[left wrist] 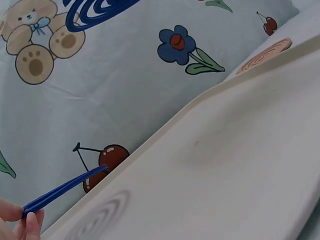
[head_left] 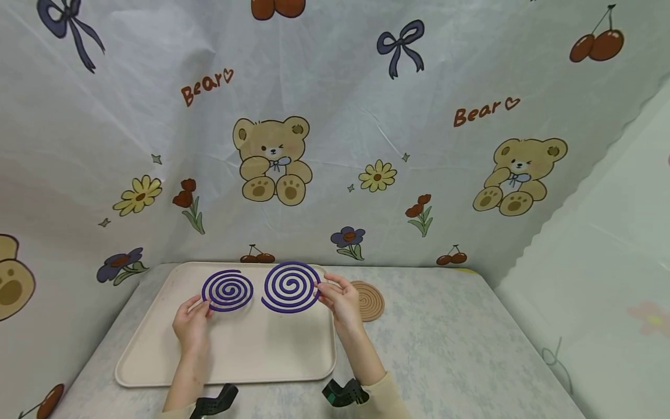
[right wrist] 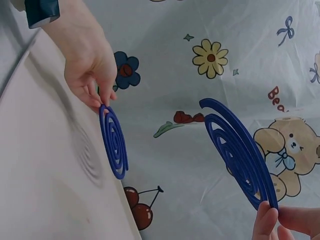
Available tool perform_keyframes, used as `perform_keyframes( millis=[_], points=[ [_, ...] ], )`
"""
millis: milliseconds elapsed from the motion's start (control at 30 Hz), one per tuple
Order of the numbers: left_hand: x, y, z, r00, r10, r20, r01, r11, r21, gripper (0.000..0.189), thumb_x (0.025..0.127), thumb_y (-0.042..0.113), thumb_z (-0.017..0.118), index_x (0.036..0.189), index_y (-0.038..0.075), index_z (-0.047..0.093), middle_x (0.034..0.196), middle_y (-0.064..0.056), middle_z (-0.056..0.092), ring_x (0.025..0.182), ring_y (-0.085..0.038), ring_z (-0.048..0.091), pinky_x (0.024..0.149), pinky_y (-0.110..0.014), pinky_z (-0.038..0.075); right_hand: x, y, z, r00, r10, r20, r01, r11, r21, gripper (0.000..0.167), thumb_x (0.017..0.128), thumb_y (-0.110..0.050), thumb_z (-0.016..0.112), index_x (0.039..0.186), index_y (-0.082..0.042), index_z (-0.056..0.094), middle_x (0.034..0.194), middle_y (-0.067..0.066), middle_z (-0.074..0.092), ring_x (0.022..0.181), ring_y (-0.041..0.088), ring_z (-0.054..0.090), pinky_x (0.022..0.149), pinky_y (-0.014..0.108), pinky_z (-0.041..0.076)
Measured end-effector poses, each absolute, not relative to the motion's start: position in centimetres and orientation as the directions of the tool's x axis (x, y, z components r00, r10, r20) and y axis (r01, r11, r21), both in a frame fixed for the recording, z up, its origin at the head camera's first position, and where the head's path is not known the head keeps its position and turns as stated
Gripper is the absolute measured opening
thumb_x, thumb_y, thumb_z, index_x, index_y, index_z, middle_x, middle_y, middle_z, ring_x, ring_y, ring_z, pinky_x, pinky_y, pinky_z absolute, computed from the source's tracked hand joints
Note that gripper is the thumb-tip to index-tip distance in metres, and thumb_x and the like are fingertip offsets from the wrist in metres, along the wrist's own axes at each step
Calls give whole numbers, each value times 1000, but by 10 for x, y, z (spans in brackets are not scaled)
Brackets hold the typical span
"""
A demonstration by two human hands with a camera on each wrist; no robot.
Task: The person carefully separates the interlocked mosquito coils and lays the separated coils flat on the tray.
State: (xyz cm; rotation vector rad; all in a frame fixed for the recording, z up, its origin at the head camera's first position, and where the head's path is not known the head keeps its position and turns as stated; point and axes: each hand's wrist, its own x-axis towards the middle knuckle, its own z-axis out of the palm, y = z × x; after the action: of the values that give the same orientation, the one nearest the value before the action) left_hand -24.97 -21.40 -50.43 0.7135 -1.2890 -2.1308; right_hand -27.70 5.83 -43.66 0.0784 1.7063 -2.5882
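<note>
Against bear-printed cloth (head_left: 335, 105), I see the left hand (head_left: 191, 326) with thumb and fingers clamped on a purple spiral (head_left: 228, 290), the right hand (head_left: 342, 302) likewise pinching a second spiral (head_left: 291, 284), both above the cream tray (head_left: 262, 358).

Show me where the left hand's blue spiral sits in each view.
Head: spiral left of centre, in the left hand.
Left wrist: spiral at lower left, nearly edge-on.
Right wrist: spiral left of centre, below the left hand at upper left.
Shared landmark: the pale tray, in all three views.
</note>
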Motion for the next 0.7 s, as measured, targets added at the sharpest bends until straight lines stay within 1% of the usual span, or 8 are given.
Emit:
perform_keyframes(
  millis=[233,433,500,600,667,700],
  points=[
    [-251,-215,-513,-694,-696,-186,148,-390,909,25,87,-11,56,110,-3,53,64,16,64,60,4,59,57,-9,51,-278,59,-439,-998,-4,-66,62,-387,-920,23,84,8,62,106,1,60,73,-2,72,66,7,67,60,15,55],
    [-252,-215,-520,-682,-703,-201,159,-410,898,28,85,-12,55,113,-5,53,63,15,64,59,3,60,58,-9,52,-279,59,-441,-997,-3,-79,74,-385,-920,22,84,9,62,103,0,60,72,-3,72,65,6,67,59,14,55],
    [-252,-215,-521,-693,-694,-196,160,-413,896,32,86,-13,53,117,-6,51,63,14,64,59,3,61,61,-10,54,-279,58,-442,-997,-1,-83,77,-382,-921,22,84,9,62,103,0,60,72,-3,71,64,6,66,59,14,55],
    [-253,-215,-522,-732,-658,-175,142,-398,906,41,88,-10,49,129,-8,46,67,16,64,62,5,60,65,-9,54,-280,58,-442,-996,2,-89,82,-376,-923,25,84,8,63,108,4,58,72,-3,71,63,6,66,59,14,54],
    [-252,-215,-522,-764,-628,-146,113,-354,928,49,90,-6,49,138,-8,39,75,17,65,68,7,60,69,-7,52,-280,58,-443,-996,4,-94,86,-371,-925,26,84,7,63,109,5,58,72,-2,71,64,6,67,59,14,55],
    [-252,-215,-522,-777,-616,-129,86,-308,947,51,91,-3,49,141,-6,36,84,11,68,73,9,59,71,-5,50,-280,58,-443,-995,4,-97,88,-369,-925,26,84,7,63,109,5,57,73,-2,72,64,7,67,59,14,55]
  ],
)
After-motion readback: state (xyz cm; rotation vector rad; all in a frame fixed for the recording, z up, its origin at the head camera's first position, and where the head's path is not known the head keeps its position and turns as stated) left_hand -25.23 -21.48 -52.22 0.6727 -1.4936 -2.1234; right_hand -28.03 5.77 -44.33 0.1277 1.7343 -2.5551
